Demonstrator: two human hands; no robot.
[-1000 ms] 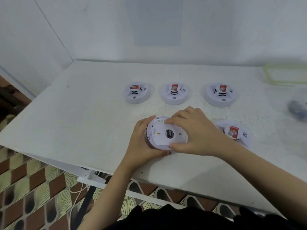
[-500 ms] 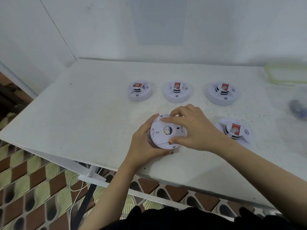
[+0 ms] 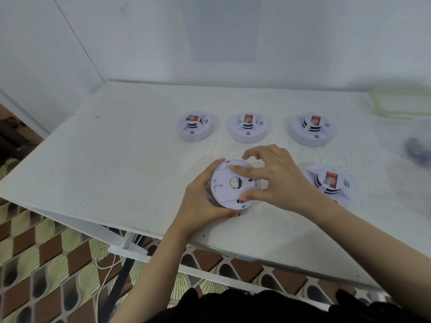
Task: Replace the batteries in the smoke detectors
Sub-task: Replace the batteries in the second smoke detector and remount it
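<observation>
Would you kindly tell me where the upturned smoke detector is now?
Head view, centre: the upturned smoke detector is near the front of the table, held between the left hand and right hand, left of an upright detector.

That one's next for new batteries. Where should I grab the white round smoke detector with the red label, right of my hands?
The white round smoke detector lies flat, face up on the white table. Probably grip its wide outer rim from above, thumb on the near edge, fingers on the far; the raised slotted centre looks too narrow.
</observation>
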